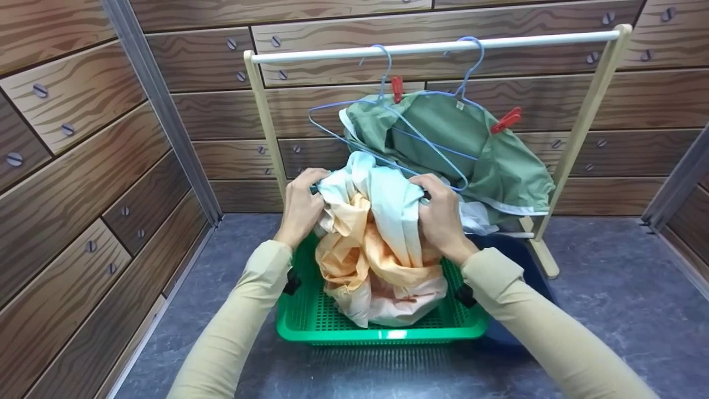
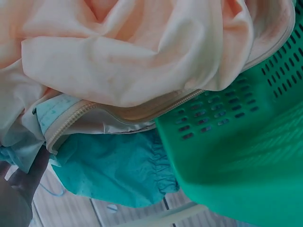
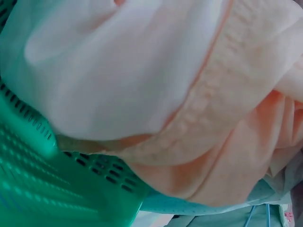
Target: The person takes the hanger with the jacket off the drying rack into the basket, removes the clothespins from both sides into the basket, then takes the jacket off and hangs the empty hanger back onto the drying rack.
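A thin zip jacket (image 1: pixel 396 260), fading from pale blue to orange to pale pink, hangs bunched over and into a green basket (image 1: pixel 382 334). My left hand (image 1: pixel 302 206) grips its pale blue upper part at the left side. At the right side my right hand (image 1: pixel 441 216) holds the same blue part with curled fingers. In the left wrist view the zip (image 2: pixel 75 113) curves along an edge, and a teal gathered cuff (image 2: pixel 163 163) hangs beside the basket. Pale cloth fills most of the right wrist view, where the right fingers are hidden.
Behind the basket stands a rack with a white rail (image 1: pixel 432 47). A green garment (image 1: pixel 443 122) with red clothespins (image 1: pixel 507 120) hangs there on a blue hanger, beside a second blue hanger (image 1: pixel 335 105). A dark blue bin (image 1: pixel 512 260) sits right of the basket.
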`<state>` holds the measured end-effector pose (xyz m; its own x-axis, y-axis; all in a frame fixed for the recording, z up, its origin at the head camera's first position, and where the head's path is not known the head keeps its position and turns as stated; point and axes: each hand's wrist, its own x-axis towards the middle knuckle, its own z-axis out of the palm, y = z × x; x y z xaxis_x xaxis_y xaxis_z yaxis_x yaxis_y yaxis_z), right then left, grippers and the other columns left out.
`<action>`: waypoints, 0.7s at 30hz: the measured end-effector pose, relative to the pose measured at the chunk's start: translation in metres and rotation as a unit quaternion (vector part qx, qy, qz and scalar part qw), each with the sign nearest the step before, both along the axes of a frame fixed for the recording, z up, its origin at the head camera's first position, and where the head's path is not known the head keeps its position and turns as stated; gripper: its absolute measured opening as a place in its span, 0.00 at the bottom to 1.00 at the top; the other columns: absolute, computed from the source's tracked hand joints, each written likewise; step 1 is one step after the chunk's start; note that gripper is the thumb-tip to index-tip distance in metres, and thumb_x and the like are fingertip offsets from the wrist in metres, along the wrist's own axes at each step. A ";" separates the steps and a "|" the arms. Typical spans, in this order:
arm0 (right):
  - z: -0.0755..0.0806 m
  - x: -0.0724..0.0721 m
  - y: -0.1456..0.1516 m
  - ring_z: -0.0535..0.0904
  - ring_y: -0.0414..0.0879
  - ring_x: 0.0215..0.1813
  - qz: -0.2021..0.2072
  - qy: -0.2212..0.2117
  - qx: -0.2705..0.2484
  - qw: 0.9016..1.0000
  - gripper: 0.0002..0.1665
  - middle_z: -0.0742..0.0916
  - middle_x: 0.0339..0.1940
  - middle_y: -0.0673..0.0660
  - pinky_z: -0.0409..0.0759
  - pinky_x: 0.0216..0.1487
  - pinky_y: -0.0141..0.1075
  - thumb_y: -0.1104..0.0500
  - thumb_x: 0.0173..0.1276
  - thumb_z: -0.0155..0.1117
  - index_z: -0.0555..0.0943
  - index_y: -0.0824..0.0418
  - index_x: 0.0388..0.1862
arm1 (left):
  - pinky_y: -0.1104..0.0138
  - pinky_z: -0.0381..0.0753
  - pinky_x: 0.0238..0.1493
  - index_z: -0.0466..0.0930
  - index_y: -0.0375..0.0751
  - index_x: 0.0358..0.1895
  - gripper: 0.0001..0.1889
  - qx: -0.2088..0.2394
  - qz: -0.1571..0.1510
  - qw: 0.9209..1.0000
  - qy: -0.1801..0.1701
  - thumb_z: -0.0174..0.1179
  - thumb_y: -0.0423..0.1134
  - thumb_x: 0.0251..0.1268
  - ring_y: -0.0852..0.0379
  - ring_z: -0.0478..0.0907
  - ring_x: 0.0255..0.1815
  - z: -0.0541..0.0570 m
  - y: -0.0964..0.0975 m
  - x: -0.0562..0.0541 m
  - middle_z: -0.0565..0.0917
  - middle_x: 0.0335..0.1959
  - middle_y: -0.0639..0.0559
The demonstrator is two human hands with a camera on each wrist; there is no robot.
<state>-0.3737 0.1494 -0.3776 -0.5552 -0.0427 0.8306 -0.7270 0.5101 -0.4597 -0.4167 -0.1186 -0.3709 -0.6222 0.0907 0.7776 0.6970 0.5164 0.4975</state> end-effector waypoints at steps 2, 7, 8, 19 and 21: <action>0.000 0.002 0.002 0.81 0.45 0.45 0.007 0.008 -0.008 1.000 0.10 0.86 0.41 0.54 0.78 0.47 0.38 0.72 0.64 0.61 0.85 0.62 0.40 | 0.63 0.75 0.54 0.87 0.36 0.38 0.11 0.003 -0.006 1.000 0.003 0.60 0.22 0.56 0.54 0.79 0.50 0.001 -0.002 0.003 0.84 0.46 0.46; 0.004 0.005 0.011 0.81 0.44 0.45 0.020 0.018 -0.025 0.999 0.10 0.85 0.41 0.53 0.77 0.48 0.34 0.73 0.65 0.61 0.85 0.63 0.39 | 0.62 0.73 0.56 0.87 0.36 0.36 0.08 0.010 -0.008 1.000 0.012 0.62 0.22 0.57 0.52 0.76 0.51 0.004 -0.007 0.010 0.80 0.48 0.44; 0.005 0.005 0.012 0.81 0.44 0.44 0.019 0.020 -0.027 0.999 0.10 0.85 0.41 0.54 0.77 0.48 0.34 0.73 0.66 0.61 0.85 0.63 0.39 | 0.62 0.73 0.56 0.87 0.36 0.36 0.08 0.013 -0.008 1.000 0.013 0.62 0.22 0.57 0.52 0.76 0.51 0.005 -0.008 0.011 0.80 0.48 0.44; 0.045 0.039 0.006 0.81 0.50 0.43 0.046 0.079 -0.053 0.994 0.09 0.85 0.39 0.62 0.75 0.48 0.29 0.78 0.62 0.61 0.83 0.71 0.37 | 0.64 0.75 0.56 0.87 0.37 0.42 0.11 0.063 -0.044 0.997 0.032 0.63 0.23 0.59 0.57 0.79 0.51 0.018 -0.008 0.030 0.84 0.47 0.47; 0.050 0.051 0.004 0.80 0.50 0.43 0.058 0.081 -0.053 0.994 0.08 0.85 0.39 0.62 0.75 0.48 0.29 0.78 0.62 0.62 0.83 0.71 0.37 | 0.64 0.75 0.56 0.87 0.36 0.42 0.11 0.069 -0.057 0.995 0.038 0.63 0.22 0.59 0.55 0.80 0.52 0.022 -0.008 0.036 0.85 0.48 0.47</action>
